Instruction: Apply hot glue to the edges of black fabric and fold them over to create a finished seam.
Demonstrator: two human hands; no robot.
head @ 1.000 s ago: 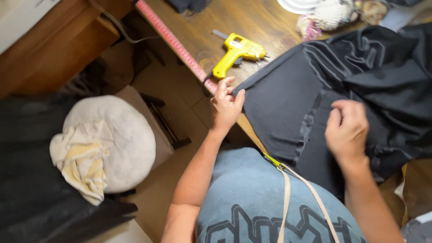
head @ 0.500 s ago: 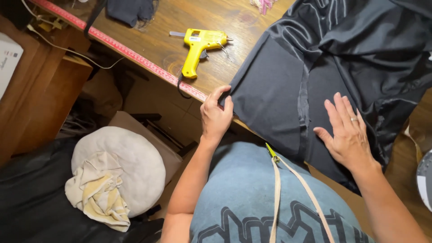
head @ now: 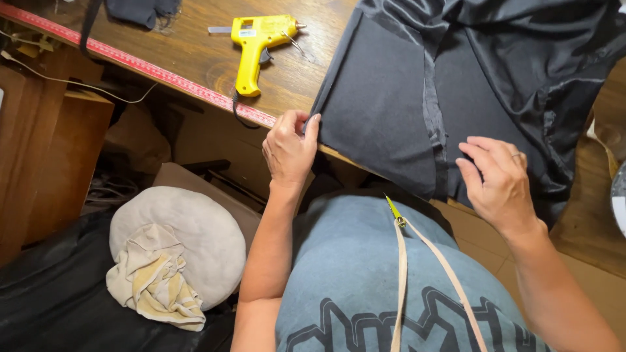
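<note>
Black fabric (head: 404, 111) on table: left hand (head: 289, 148) pinches its corner, right hand (head: 501, 177) open, flat atop.

Left hand (head: 290, 148) pinching the corner of a black garment (head: 417, 85) at the wooden table (head: 195, 55) edge; right hand (head: 499, 179) flat on it. Yellow glue gun (head: 254, 49) nearby.

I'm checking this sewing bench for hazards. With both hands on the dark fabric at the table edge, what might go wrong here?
The yellow glue gun lies near the black satin-trimmed fabric; if it is hot, its nozzle may scorch cloth slid toward it. Its cord hangs over the wooden table edge close to the left hand and may snag. Fabric overhanging beside the right hand may slide off.
</note>
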